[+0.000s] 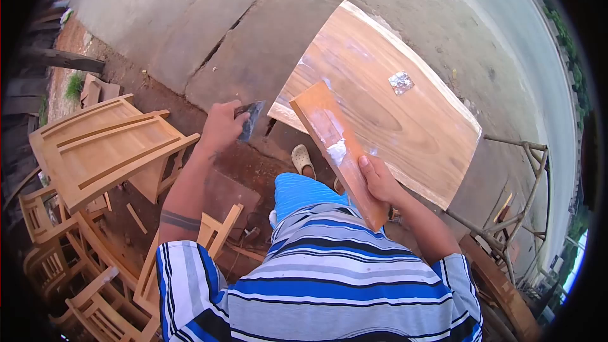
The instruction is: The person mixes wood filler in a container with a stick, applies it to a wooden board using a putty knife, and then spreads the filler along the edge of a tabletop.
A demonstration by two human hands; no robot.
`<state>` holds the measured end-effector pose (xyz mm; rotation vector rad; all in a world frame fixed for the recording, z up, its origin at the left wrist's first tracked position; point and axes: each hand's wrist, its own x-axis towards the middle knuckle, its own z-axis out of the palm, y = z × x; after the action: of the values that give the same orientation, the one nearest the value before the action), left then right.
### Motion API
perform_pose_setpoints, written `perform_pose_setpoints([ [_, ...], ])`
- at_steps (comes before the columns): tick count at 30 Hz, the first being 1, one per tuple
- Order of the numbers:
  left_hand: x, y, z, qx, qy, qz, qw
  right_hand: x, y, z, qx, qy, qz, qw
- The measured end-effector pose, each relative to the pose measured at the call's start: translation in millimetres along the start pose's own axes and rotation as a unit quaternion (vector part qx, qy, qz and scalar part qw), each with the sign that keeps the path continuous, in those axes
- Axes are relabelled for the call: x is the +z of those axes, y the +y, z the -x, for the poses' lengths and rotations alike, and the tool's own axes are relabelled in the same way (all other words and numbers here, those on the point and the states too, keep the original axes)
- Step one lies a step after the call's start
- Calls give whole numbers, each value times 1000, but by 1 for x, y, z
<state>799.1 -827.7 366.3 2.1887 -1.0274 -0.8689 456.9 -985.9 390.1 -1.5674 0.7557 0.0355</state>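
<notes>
My left hand (223, 128) is closed on a putty knife (252, 120) with a wide, dark, flat blade, held out over the ground left of the tabletop. In my right hand (379, 180) is a narrow wooden board (310, 109), tilted across my front, with the thumb on its upper face. White putty (337, 151) lies in a lump and smears along the middle of that board. Beyond it is a large wooden slab (373, 76) with pale edges and a few whitish smears. A crumpled silvery square (400, 83) rests on the slab.
Wooden furniture frames and chairs (95, 152) crowd the left side, with more pieces lower left. A stand of thin poles (529, 152) is at the right beside the slab. Cracked concrete (171, 31) stretches ahead; a clog (303, 159) shows on my foot.
</notes>
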Motion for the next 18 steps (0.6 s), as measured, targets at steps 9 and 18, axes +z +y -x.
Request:
perform_pose_setpoints([
  [9, -17, 90, 65, 211, 332, -111, 913, -22, -61, -38, 13, -49, 69, 996],
  [18, 8, 126, 71, 365, 375, -353, 775, -14, -110, -31, 0, -174, 0, 985],
])
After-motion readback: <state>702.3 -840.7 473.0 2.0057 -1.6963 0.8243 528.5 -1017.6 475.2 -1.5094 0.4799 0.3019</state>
